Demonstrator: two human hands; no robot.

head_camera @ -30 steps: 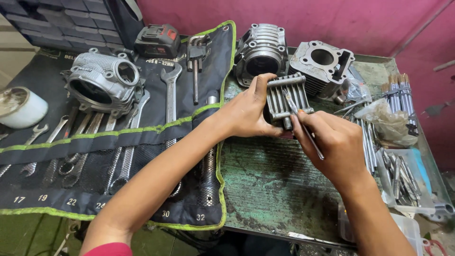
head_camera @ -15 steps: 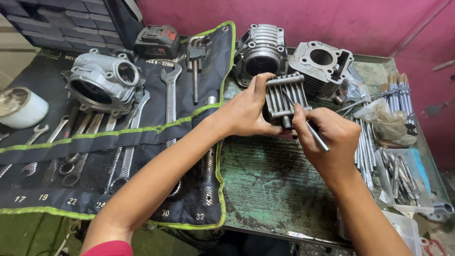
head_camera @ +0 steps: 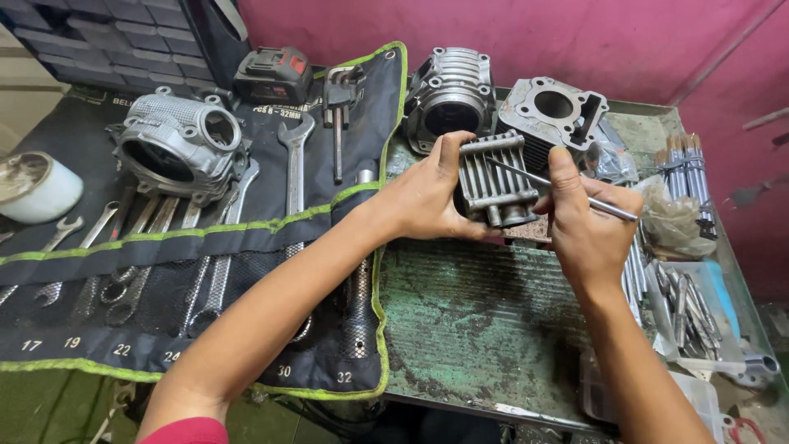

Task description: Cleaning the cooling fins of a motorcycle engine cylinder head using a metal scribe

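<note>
Cylinder (head_camera: 495,182) gripped in left hand (head_camera: 423,197) | rod (head_camera: 567,187) pinched by right hand (head_camera: 585,222), now raised, tip laid across fins

This looks like a small engine repair workshop: a worn green metal bench (head_camera: 493,329), a black tool roll (head_camera: 246,247) of graded spanners (head_camera: 123,263), finned engine cylinders (head_camera: 450,99), a cylinder head (head_camera: 177,148), probably a drill battery (head_camera: 273,76).

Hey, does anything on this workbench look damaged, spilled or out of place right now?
Yes: the green bench top is worn, its paint flaking in dark patches. Loose metal rods lie jumbled at the right edge. The finned cylinder looks intact.
</note>
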